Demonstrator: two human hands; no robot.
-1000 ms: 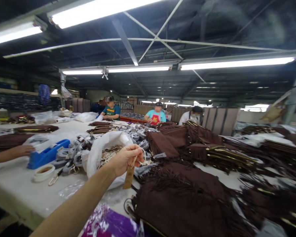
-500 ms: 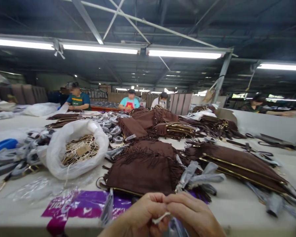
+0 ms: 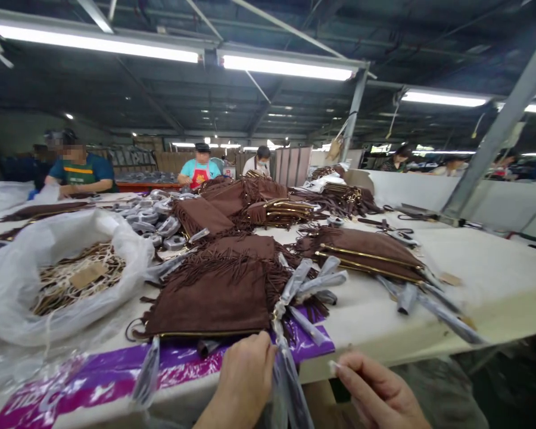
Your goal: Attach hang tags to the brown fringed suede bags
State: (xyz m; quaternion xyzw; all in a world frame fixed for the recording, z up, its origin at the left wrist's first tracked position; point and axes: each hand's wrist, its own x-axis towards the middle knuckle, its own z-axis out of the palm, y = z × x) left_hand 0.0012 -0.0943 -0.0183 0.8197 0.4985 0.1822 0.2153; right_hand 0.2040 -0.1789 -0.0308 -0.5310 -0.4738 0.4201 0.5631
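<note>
A dark brown fringed bag (image 3: 214,292) lies on the table in front of me, its gold zipper edge toward me. My left hand (image 3: 246,378) is closed at the right end of that zipper edge. Its fingertips face away from me, and what they grip is hidden. Off the table's front edge, my right hand (image 3: 377,390) pinches a small white scrap (image 3: 333,367), too small to name. Straps in clear plastic wrap (image 3: 290,381) hang over the edge between my hands. A purple printed plastic sheet (image 3: 102,372) lies partly under the bag.
At left stands a white plastic bag (image 3: 131,238) of stringed tags (image 3: 58,286). More brown bags (image 3: 366,250) lie right and in piles behind (image 3: 209,214), beside grey wrapped parts (image 3: 145,217). Several people work beyond the table. A metal post (image 3: 495,137) rises at right.
My hands were together over the table edge and have parted. The left is now at the bag's zipper edge, the right farther right with the white scrap. The view has turned right.
</note>
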